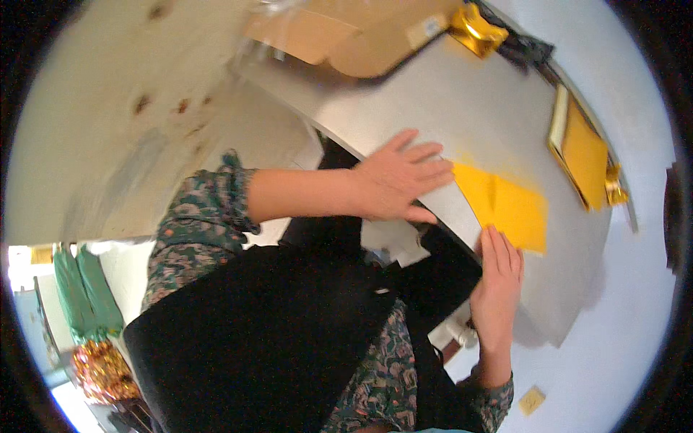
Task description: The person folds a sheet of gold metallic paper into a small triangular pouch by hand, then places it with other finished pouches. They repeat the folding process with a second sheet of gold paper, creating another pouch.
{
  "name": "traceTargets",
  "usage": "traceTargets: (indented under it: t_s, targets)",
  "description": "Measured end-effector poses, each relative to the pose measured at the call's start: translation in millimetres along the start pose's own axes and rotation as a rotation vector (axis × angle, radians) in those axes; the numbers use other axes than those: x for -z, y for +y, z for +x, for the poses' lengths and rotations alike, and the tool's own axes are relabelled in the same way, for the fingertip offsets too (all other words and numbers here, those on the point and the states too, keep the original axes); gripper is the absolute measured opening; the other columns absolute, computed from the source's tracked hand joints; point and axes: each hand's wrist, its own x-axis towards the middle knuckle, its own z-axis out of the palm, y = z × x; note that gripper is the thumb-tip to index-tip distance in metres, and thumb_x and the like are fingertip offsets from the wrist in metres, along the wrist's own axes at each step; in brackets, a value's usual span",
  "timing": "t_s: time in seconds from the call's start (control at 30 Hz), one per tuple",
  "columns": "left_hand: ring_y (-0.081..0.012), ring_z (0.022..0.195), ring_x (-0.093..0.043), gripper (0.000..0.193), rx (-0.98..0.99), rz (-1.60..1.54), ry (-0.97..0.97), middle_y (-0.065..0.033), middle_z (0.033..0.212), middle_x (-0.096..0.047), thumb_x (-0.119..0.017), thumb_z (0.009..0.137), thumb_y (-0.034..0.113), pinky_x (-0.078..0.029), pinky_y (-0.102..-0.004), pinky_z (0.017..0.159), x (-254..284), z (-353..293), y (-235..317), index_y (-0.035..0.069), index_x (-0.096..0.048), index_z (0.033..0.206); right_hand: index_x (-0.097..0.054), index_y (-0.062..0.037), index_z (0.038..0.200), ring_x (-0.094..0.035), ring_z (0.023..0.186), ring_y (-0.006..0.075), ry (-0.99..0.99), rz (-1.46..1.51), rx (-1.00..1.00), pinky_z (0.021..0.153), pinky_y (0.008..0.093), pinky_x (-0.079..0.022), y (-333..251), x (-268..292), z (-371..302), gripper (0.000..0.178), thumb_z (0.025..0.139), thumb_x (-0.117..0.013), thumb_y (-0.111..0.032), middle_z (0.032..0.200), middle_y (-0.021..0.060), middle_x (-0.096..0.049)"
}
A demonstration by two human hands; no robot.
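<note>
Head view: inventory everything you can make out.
Table: 1, grey, centre to right
Sheet: 1, yellow, near table edge
Cardboard: 1, brown, top centre
Foil pieces: 2, gold, top and right
Crumpled thing: 1, black, beside upper foil
Flat item: 1, yellow, right side of table
Long bundles: 2, green, lower left
Shiny bundle: 1, gold-red, below green ones
Small square: 1, yellow, bottom right
Garment: 1, black, lower middle
Sleeves: 2, dark patterned, left and bottom right
Left hand: 1, bare, at sheet's left corner
Right hand: 1, bare, on sheet's edge
</note>
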Motion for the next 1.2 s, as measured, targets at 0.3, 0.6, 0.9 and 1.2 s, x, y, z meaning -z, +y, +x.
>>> traceTargets:
  t_s: [0.3,0.6,0.9,1.2]
  targets:
    - [-0.0322,0.128,-0.049,0.074,-0.013,-0.114,0.071,-0.0119,0.135,-0.058,-0.07,0.083,0.058,-0.036,-0.0524,0.111,4,3,-6,0.004,-0.058,0.133,-0.051,-0.0021,0.144,-0.046,0.138,0.0324,0.008,-0.044,0.02,0.123,0.0541,-0.024,0,-2,1,0.062,0.083,-0.052,0.006,0.147,0.0129,-0.053]
    - [-0.0311,0.125,-0.051,0.078,-0.037,-0.194,0.048,-0.0115,0.137,-0.057,-0.081,0.076,0.041,-0.039,-0.0473,0.107,10,-10,-2,0.004,-0.053,0.138,-0.054,-0.0033,0.142,-0.045,0.139,0.0305,-0.022,-0.096,0.094,0.123,0.0554,-0.021,11,5,2,0.059,0.084,-0.053,0.005,0.148,0.0121,-0.053]
    - [-0.0289,0.128,-0.049,0.074,-0.004,-0.11,0.01,-0.0075,0.141,-0.055,-0.08,0.078,0.033,-0.04,-0.0469,0.106,9,-13,-2,0.01,-0.051,0.142,-0.056,0.0001,0.139,-0.05,0.132,0.038,0.123,0.053,0.151,0.118,0.0476,-0.034,16,-5,-2,0.057,0.083,-0.05,0.01,0.141,0.0178,-0.058]
    - [-0.0296,0.129,-0.049,0.073,0.023,-0.151,0.024,-0.0048,0.143,-0.054,-0.081,0.077,0.031,-0.04,-0.0477,0.107,8,-14,-2,0.013,-0.053,0.142,-0.057,0.0001,0.136,-0.049,0.132,0.0386,0.128,0.123,0.149,0.117,0.0511,-0.033,24,-17,-3,0.057,0.079,-0.055,0.005,0.142,0.0174,-0.057]
